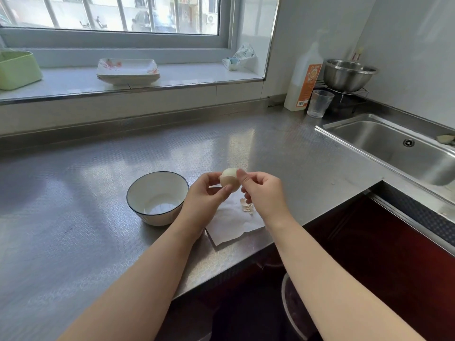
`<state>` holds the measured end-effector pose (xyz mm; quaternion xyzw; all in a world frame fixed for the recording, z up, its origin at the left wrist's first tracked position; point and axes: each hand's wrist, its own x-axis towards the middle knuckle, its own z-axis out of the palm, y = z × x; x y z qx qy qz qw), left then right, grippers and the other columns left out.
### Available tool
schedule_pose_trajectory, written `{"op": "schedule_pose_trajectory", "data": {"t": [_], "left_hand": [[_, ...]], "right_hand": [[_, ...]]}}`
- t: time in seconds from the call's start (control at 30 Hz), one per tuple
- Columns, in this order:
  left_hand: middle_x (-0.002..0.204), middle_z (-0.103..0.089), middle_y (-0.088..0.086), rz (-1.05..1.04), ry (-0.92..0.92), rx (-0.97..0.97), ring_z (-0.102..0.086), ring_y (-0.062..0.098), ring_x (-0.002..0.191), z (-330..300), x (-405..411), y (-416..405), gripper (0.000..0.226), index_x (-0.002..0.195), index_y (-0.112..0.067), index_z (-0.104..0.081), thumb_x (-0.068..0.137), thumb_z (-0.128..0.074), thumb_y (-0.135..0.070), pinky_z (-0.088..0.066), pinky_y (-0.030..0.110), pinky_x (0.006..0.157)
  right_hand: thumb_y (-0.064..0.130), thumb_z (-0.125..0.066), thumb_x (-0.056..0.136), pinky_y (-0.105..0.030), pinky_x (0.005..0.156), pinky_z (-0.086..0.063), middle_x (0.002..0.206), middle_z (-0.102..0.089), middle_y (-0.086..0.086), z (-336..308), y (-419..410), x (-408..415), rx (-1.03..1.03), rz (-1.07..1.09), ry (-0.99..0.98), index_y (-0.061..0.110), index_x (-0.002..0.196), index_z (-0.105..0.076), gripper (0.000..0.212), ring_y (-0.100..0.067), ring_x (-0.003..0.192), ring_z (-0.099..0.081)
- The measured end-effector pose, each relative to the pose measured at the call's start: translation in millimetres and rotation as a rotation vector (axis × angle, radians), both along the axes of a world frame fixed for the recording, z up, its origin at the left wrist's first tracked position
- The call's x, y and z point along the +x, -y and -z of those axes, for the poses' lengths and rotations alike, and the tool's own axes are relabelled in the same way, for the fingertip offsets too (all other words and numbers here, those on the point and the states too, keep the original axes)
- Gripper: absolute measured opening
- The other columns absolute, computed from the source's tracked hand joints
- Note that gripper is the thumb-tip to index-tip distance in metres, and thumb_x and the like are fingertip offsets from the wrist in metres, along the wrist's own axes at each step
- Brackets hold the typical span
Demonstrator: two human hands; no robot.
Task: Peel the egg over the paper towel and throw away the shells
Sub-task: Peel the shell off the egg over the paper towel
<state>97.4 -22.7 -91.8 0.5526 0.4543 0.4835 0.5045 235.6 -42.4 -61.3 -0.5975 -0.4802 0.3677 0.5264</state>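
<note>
A partly peeled egg (pixel 229 179) is held above the white paper towel (pixel 232 223); its top shows bare white, its lower part still carries pale shell. My left hand (pixel 203 201) grips the egg from the left and below. My right hand (pixel 264 193) pinches the shell at the egg's upper right edge with thumb and forefinger. A few shell pieces (pixel 247 205) lie on the towel under my right hand. The towel sits at the counter's front edge, partly hidden by both hands.
An empty white bowl (pixel 157 196) with a dark rim stands just left of the towel. A steel sink (pixel 398 146) lies at the right, with a clear cup (pixel 319 103), a bottle (pixel 304 82) and a metal bowl (pixel 348 73) behind it. A bin rim (pixel 286 306) shows below the counter.
</note>
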Motion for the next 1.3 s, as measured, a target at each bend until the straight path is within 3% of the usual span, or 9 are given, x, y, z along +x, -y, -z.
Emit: {"op": "schedule_pose_trajectory", "data": {"t": [0.2,0.4,0.6,0.8,0.97,1.1,1.23,1.3], "left_hand": [[0.098,-0.071,-0.01,-0.031,0.006,0.02,-0.067,0.003,0.089,-3,1,4,0.024,0.101,-0.022,-0.061,0.082,-0.074,-0.016,-0.051,0.016,0.074],[0.104,-0.071,-0.009,-0.025,-0.04,0.044,-0.068,0.008,0.094,-2,2,4,0.025,0.106,-0.021,-0.062,0.084,-0.072,-0.019,-0.052,0.022,0.082],[0.111,-0.069,-0.005,-0.002,-0.068,0.056,-0.066,0.014,0.103,1,1,1,0.024,0.114,-0.019,-0.061,0.09,-0.063,-0.016,-0.051,0.027,0.09],[0.114,-0.067,-0.003,-0.034,-0.045,0.018,-0.063,0.018,0.106,6,0,-5,0.024,0.115,-0.024,-0.059,0.093,-0.057,-0.016,-0.051,0.039,0.096],[0.121,-0.066,0.003,0.033,0.104,-0.031,-0.062,0.017,0.11,5,0,-4,0.03,0.124,-0.017,-0.058,0.096,-0.055,-0.026,-0.048,0.023,0.08],[0.113,-0.067,0.0,0.109,0.233,-0.106,-0.061,0.011,0.104,1,0,-4,0.034,0.125,-0.015,-0.058,0.095,-0.053,-0.03,-0.045,0.023,0.08],[0.109,-0.066,0.0,0.174,0.318,-0.157,-0.06,0.011,0.099,0,-1,-3,0.033,0.13,-0.01,-0.055,0.098,-0.048,-0.02,-0.046,0.023,0.08],[0.109,-0.066,0.002,0.186,0.328,-0.166,-0.06,0.014,0.099,-1,-1,-2,0.028,0.125,-0.014,-0.057,0.099,-0.047,-0.016,-0.046,0.023,0.08]], "right_hand": [[0.028,-0.059,0.092,-0.027,0.05,-0.049,0.062,-0.064,0.0,4,-1,-5,0.018,0.054,0.043,0.006,0.08,-0.072,0.028,-0.011,0.051,-0.054],[0.026,-0.044,0.098,-0.043,0.065,-0.051,0.075,-0.066,-0.01,8,-1,-5,0.127,0.1,0.531,0.003,0.079,-0.063,0.035,-0.028,0.071,-0.061],[0.02,-0.042,0.099,-0.04,0.067,-0.043,0.089,-0.063,-0.013,4,0,6,0.269,0.045,0.821,0.001,0.09,-0.059,0.027,-0.03,0.079,-0.056],[0.021,-0.047,0.097,-0.034,0.074,-0.045,0.094,-0.065,-0.008,-1,1,17,0.177,0.086,0.699,0.008,0.094,-0.067,0.025,-0.023,0.086,-0.058],[0.024,-0.064,0.087,-0.025,0.075,-0.039,0.094,-0.066,-0.001,8,2,18,-0.062,-0.038,0.699,0.016,0.105,-0.068,0.02,-0.017,0.088,-0.059],[0.021,-0.06,0.089,-0.03,0.073,-0.045,0.081,-0.068,0.003,5,1,20,-0.056,-0.052,0.658,0.016,0.089,-0.068,0.01,-0.016,0.08,-0.061],[0.009,-0.041,0.096,-0.035,0.079,-0.054,0.085,-0.065,0.006,1,-2,21,-0.042,-0.112,0.479,0.021,0.127,-0.055,0.037,-0.014,0.082,-0.063],[0.016,-0.045,0.098,-0.036,0.074,-0.057,0.085,-0.064,0.006,-2,-3,18,0.004,-0.082,0.289,0.018,0.123,-0.057,0.028,-0.012,0.077,-0.064]]}}
